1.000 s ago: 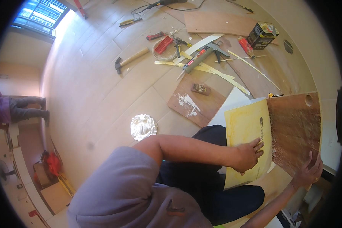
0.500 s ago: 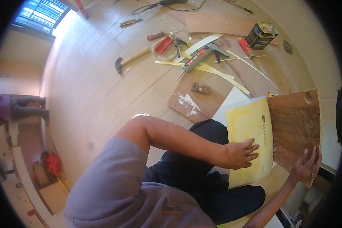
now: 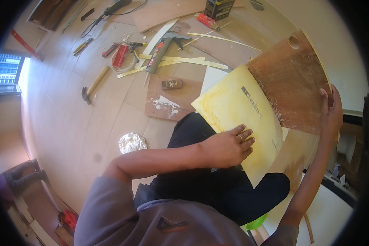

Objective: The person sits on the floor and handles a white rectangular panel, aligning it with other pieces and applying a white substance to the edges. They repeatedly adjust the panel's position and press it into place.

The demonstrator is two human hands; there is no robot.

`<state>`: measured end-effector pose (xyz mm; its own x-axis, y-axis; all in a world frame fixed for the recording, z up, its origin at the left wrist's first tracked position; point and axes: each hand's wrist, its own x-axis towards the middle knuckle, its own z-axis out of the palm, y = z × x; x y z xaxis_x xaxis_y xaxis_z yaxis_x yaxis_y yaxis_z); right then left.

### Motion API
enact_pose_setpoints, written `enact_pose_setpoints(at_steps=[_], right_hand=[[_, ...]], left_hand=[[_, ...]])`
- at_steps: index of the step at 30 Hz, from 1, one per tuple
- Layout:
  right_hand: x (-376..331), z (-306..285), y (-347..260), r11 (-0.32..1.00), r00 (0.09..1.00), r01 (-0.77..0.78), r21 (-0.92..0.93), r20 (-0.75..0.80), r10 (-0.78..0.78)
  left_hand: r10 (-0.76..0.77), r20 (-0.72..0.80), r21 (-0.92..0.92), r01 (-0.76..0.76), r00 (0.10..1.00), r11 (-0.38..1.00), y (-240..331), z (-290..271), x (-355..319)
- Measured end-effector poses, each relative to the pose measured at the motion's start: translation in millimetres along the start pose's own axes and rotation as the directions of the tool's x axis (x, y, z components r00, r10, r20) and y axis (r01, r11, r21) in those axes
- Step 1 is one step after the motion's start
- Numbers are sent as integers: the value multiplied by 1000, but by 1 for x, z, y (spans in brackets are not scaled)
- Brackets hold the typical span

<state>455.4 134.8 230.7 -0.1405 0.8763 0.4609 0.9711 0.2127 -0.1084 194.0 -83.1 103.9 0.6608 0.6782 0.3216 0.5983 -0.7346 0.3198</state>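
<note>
My left hand [image 3: 229, 145] lies flat with its fingers out on a curved yellow sheet [image 3: 242, 102], which bears dark print and rests over my lap. Beside the sheet, a brown wooden board [image 3: 295, 82] with a hole near its far corner stands tilted. My right hand [image 3: 333, 110] grips that board by its right edge, thumb on the face and the other fingers toward the edge. Shavings or scraps cling to the board along the sheet's border. Part of the board is hidden behind the sheet.
On the tiled floor ahead lie a hammer [image 3: 95, 84], a caulking gun [image 3: 158, 55], pale strips [image 3: 184, 60], a small hand plane [image 3: 171, 84] on a stained board [image 3: 156, 108], and a black can [image 3: 218, 9]. A crumpled white cloth [image 3: 132, 142] lies at left. Another person [image 3: 22, 180] stands far left.
My right hand has moved farther up the board's right edge. The sheet and board now lean more to the left in view, and the whole view has turned. My left hand stays on the sheet.
</note>
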Motion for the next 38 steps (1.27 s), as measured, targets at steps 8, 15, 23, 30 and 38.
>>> enact_pose_setpoints(at_steps=[8,15,23,30,38], right_hand=[[38,15,34,990,990,45,-132,135,-27],[43,4,229,960,914,-278,-28,300,274],[-33,175,266,318,594,-802,505,620,513],[-141,309,245,-43,446,-843,537,740,504],[-256,343,214,-69,413,-822,566,674,613]], left_hand=[[132,-13,184,-128,991,975,-30,-48,60],[79,-95,398,-34,992,917,-32,-139,193],[95,2,281,-91,996,955,-46,-194,277],[246,476,337,-433,844,836,-78,-121,294],[323,529,317,-536,785,782,-116,-51,306]])
